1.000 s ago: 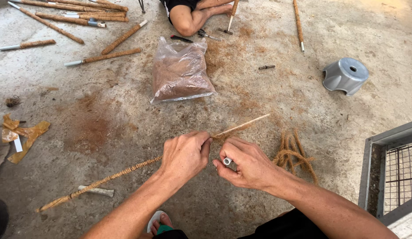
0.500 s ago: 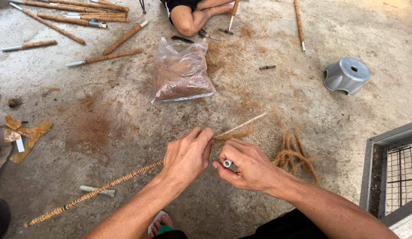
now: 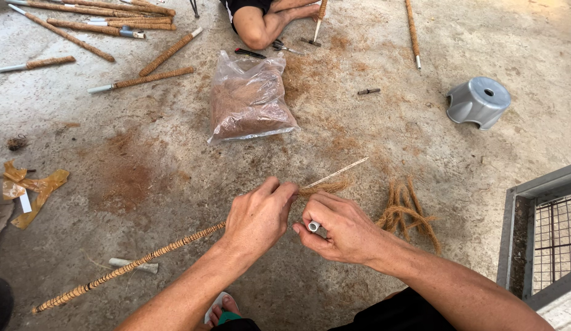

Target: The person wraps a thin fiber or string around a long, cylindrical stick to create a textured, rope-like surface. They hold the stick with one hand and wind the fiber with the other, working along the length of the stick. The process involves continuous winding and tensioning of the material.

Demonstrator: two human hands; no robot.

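Coir, brown and rough, wraps the long pole (image 3: 129, 268) that runs from the lower left of the concrete floor (image 3: 420, 141) up into the left hand (image 3: 258, 214). That left hand sits over the pole's upper end, thumb and fingers pinched together on a thin pale strand (image 3: 334, 174) that shoots out up and to the right. Just beside it, the right hand (image 3: 341, 228) is curled shut around a small white tube end (image 3: 314, 226), the open mouth of the tube peeping out between thumb and forefinger. A tuft of loose fibre (image 3: 327, 187) lies between the two hands, touching the right knuckles. To the right of the right wrist, a loose bundle of coir rope (image 3: 408, 211) sprawls on the floor. Under the pole, lower left, there's a short white pipe piece (image 3: 133, 265). Up the middle, well apart from the hands, a clear plastic bag of brown fibre (image 3: 249, 101) lies flat. Finished wrapped poles (image 3: 138, 78) scatter across the top left. A grey plastic stool (image 3: 479, 101) sits at upper right, a metal mesh frame (image 3: 543, 239) at the right edge. Another person's bent knee (image 3: 258, 30) shows at the top, and torn yellowish tape scraps (image 3: 34, 190) lie far left
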